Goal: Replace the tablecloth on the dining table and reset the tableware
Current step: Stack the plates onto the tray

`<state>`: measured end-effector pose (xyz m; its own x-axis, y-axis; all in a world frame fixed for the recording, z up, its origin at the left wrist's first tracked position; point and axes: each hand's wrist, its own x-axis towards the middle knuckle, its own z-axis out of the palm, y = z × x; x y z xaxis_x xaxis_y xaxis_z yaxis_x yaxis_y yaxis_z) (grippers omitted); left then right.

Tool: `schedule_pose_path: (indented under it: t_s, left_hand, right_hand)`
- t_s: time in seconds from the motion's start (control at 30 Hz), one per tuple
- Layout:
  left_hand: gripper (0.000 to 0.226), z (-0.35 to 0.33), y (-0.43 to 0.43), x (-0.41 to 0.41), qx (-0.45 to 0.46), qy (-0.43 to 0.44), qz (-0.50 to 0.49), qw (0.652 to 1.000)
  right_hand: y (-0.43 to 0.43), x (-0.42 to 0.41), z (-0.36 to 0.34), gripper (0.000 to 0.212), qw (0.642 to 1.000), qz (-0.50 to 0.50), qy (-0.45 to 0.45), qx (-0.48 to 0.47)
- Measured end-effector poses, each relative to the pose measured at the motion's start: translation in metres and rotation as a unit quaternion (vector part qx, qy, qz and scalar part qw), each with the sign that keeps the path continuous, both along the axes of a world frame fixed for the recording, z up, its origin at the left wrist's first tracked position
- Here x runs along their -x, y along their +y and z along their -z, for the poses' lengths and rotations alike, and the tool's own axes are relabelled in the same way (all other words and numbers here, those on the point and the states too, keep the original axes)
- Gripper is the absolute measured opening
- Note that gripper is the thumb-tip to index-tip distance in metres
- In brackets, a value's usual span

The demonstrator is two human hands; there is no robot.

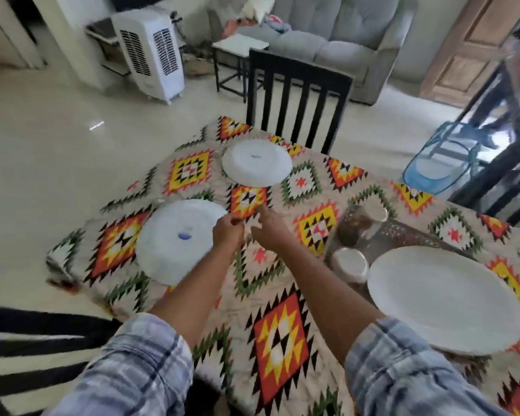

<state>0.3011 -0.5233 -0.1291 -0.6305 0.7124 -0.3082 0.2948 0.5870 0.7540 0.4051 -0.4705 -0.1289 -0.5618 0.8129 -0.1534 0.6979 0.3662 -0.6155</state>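
Judging by the table, the job looks mostly done. The patterned tablecloth (279, 334) is spread out, with three white plates (256, 163) lying on it and upturned glasses (350, 264) on a dark tray (409, 235). I see no cutlery. The left hand (227, 232) and right hand (270, 232) meet mid-table, left fingers curled, right forefinger out. Blur hides whether either pinches anything.

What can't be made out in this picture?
Head view:
- Whether the left hand and right hand hold anything: motion blur.
- What the jars contain: blurred.
- The mark on the far plate: too small.
- The right end of the tablecloth: cut off by the frame edge.
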Motion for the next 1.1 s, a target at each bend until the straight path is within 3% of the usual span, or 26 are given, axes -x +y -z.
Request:
schedule_pose_path:
  t_s: [0.2, 0.33, 0.47, 0.7, 0.8, 0.87, 0.97, 1.1]
  left_hand:
    - [0.022, 0.033, -0.023, 0.119, 0.133, 0.054, -0.138, 0.980]
    - [0.051, 0.040, -0.035, 0.154, 0.212, 0.053, -0.225, 0.950]
    - [0.061, 0.054, -0.040, 0.172, 0.232, 0.044, -0.235, 0.943]
    - [0.058, 0.049, -0.041, 0.197, 0.190, -0.014, -0.316, 0.929]
    - [0.057, 0.030, -0.039, 0.195, 0.132, -0.009, -0.272, 0.953]
    - [0.051, -0.001, -0.033, 0.189, 0.067, 0.001, -0.213, 0.975]
    - [0.034, -0.064, -0.012, 0.171, -0.041, 0.029, -0.080, 0.996]
    - [0.021, -0.121, 0.015, 0.086, -0.158, 0.135, 0.111, 0.972]
  right_hand:
    - [0.002, 0.093, 0.033, 0.057, 0.993, -0.055, -0.101, 0.032]
    - [0.003, 0.125, 0.049, 0.058, 0.987, -0.053, -0.142, 0.049]
    - [-0.001, 0.133, 0.063, 0.063, 0.986, -0.026, -0.162, 0.036]
    - [0.008, 0.126, 0.063, 0.068, 0.988, -0.006, -0.139, 0.070]
    - [0.014, 0.123, 0.054, 0.063, 0.990, 0.012, -0.097, 0.104]
    - [0.018, 0.121, 0.042, 0.060, 0.983, 0.076, -0.026, 0.162]
    - [0.032, 0.116, 0.018, 0.062, 0.927, 0.208, 0.111, 0.291]
    - [0.064, 0.081, -0.035, 0.068, 0.778, 0.261, 0.275, 0.501]
